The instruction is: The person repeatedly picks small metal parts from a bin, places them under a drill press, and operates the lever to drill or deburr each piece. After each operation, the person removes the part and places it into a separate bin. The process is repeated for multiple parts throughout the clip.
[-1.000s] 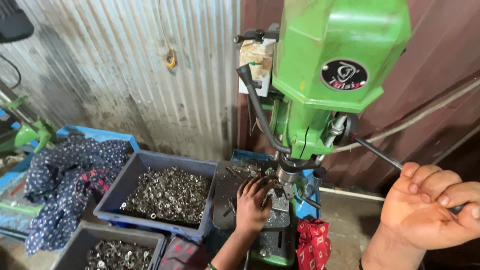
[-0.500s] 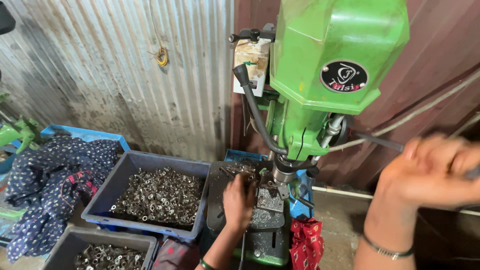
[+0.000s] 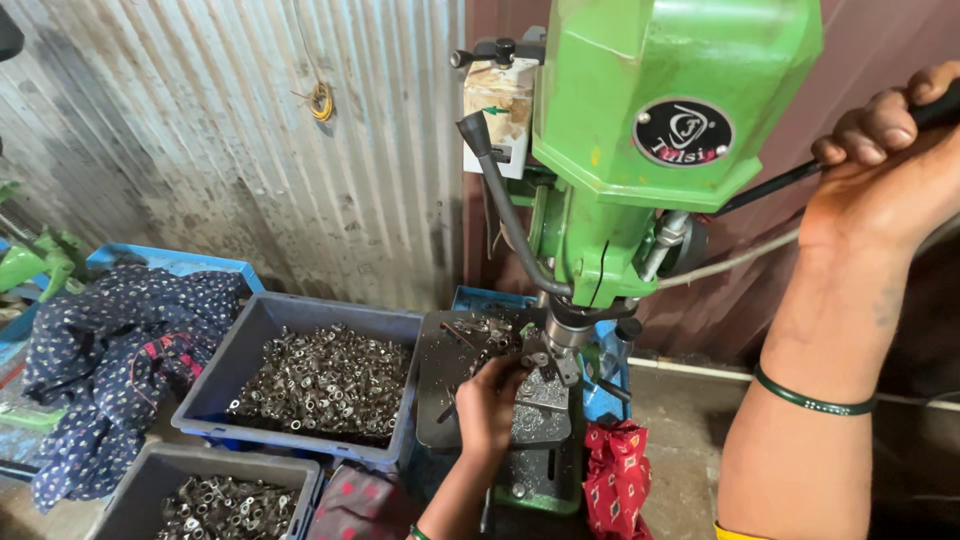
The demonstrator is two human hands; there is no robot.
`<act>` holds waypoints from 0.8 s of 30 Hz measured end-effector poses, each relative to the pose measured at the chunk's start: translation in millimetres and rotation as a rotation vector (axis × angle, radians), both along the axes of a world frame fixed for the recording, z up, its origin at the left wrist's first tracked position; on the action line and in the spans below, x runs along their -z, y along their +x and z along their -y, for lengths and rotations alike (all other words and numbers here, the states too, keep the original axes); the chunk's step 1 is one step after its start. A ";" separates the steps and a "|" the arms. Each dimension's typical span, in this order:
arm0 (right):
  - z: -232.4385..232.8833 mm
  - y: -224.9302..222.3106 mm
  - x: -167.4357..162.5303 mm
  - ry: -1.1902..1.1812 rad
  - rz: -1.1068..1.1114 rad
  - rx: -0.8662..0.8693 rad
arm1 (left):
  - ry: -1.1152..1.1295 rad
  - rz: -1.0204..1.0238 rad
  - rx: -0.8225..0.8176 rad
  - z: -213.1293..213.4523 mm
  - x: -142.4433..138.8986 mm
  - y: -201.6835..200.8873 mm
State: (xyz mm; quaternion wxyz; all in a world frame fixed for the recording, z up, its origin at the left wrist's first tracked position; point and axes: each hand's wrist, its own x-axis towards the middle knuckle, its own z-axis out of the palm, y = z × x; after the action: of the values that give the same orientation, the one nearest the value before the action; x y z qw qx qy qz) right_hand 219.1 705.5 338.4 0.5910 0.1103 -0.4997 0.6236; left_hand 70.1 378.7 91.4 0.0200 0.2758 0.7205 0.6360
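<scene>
A green bench drill press (image 3: 660, 130) stands in front of me against a metal wall. My right hand (image 3: 885, 165) is raised at the upper right and closed around the black feed lever (image 3: 770, 185) of the machine. My left hand (image 3: 492, 400) rests low on the dark work table (image 3: 440, 400) just under the spindle (image 3: 560, 335), fingers bent on a small metal part at the drill point; the part itself is mostly hidden by my fingers. Metal shavings lie around it.
A grey-blue crate (image 3: 300, 330) of small metal rings sits left of the work table, another crate (image 3: 210, 495) below it. Dark patterned cloth (image 3: 110, 350) lies over a blue crate at far left. A red cloth (image 3: 615, 480) hangs at the machine's base. Corrugated sheet wall behind.
My right hand has swung upward with the feed lever, from low right to upper right. My left hand stays at the work table under the spindle.
</scene>
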 end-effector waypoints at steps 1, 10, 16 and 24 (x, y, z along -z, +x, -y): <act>-1.1 0.2 0.5 0.013 0.004 0.005 | -0.053 -0.007 -0.001 -2.9 -0.1 3.0; 31.1 16.2 14.7 0.003 -0.051 0.004 | -0.105 -0.364 -0.018 -3.7 -1.9 -1.2; 58.6 25.7 27.0 -0.006 -0.094 -0.020 | -0.100 -0.344 0.022 -16.3 -4.4 -6.9; 115.6 58.9 95.8 0.010 -0.199 -0.024 | -0.039 -0.392 0.037 -18.7 -3.9 -18.5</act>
State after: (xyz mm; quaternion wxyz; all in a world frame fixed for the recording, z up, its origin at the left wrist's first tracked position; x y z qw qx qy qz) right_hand 278.1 589.9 242.6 0.6296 0.1807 -0.4403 0.6140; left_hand 51.7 397.4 95.3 -0.1036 0.4070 0.7174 0.5558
